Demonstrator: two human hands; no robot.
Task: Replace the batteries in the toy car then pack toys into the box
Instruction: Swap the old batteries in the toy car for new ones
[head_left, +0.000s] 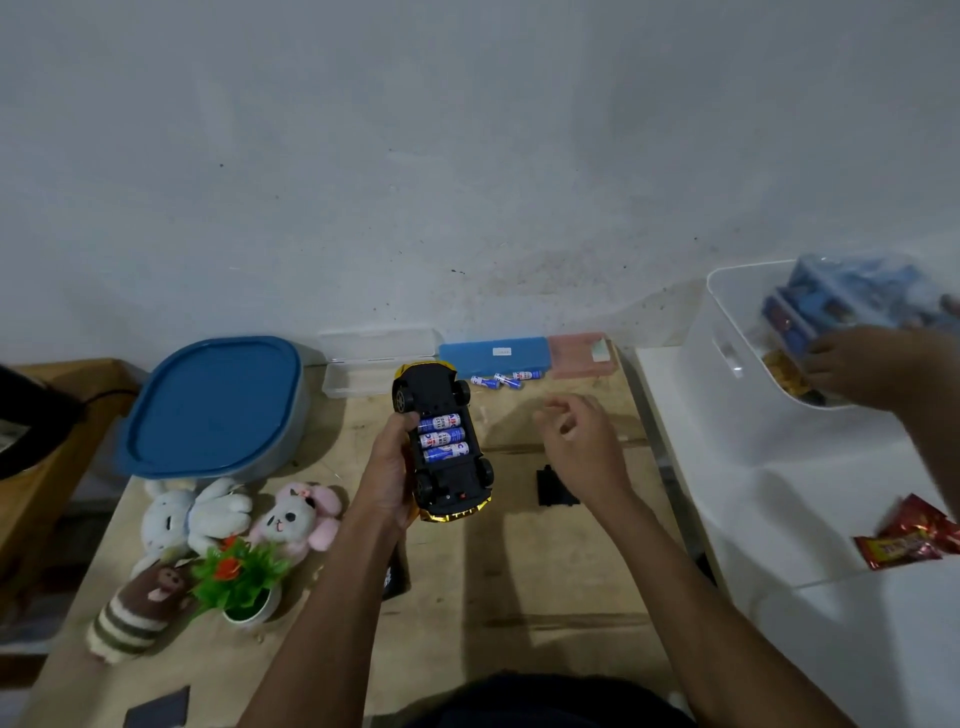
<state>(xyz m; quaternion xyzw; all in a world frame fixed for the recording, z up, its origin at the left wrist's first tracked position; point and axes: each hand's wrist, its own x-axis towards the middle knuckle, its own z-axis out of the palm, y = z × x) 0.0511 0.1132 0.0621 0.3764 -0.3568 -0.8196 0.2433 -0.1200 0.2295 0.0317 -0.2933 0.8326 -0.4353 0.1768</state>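
Plainly, the left hand (387, 467) gripped the toy car (441, 441), fingers curled round its side, holding it belly-up above the wooden surface (519, 597). The car's battery bay lay uncovered, and three blue-and-white batteries (444, 437) sat in it side by side. The right hand (576, 441) hovered just to the right of the car, fingers loosely curled and grasping nothing. Near that hand a small black cover (557, 486) lay flat on the surface.

A few loose batteries (501, 380) lay toward the wall, just in front of a blue case (493, 352). A clear case (376, 364) lay to its left and a pink case (577, 354) to its right. A blue-lidded box (213, 405) stood shut at the far left. Nearer than it were a white plush rabbit (192, 512), a pink plush (298, 514), a brown striped plush (140, 608) and a small potted plant (241, 571).

On the white surface (727, 467) to the right stood a white bin (748, 332), and another person's hand (872, 364) reached into it beside blue packets (857, 296). Red snack packets (909, 538) lay nearer.
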